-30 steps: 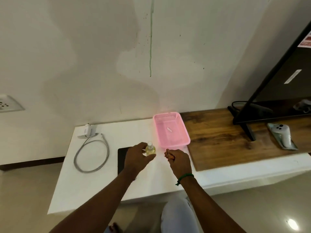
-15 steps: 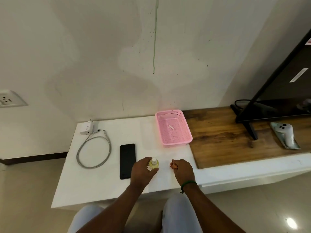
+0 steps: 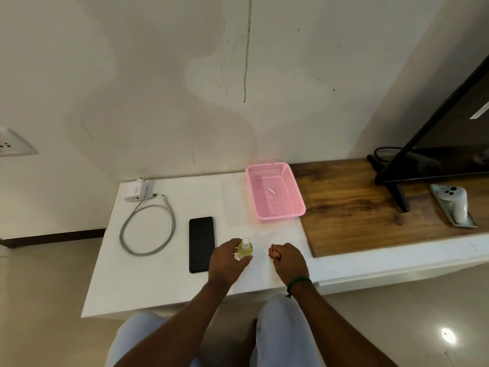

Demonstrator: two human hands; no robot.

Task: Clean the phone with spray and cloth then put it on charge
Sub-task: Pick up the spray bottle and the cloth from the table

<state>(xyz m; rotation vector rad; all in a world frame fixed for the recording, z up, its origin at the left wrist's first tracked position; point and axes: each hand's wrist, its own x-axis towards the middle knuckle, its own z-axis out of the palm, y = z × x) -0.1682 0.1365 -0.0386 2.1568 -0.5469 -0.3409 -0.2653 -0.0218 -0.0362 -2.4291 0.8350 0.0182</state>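
Note:
A black phone [image 3: 201, 244] lies face up on the white table [image 3: 158, 282], just left of my hands. My left hand [image 3: 227, 260] grips a small spray bottle [image 3: 244, 248] of yellow liquid with a white nozzle, held upright above the table. My right hand [image 3: 288, 259] is closed around a bunched reddish cloth [image 3: 272, 252], of which only a bit shows. A white charger plug [image 3: 136, 192] with a looped grey cable [image 3: 146, 229] lies at the back left of the table.
A pink plastic basket [image 3: 275, 193] holding a small white scrap stands behind my hands. To the right is a wooden board [image 3: 370, 207] with a TV stand [image 3: 399, 192] and a second phone [image 3: 453, 205]. A wall socket [image 3: 10, 144] is at far left.
Both hands drew back from near the basket toward the table's front edge, still holding bottle and cloth. The phone, earlier covered by my left hand, is now fully in view.

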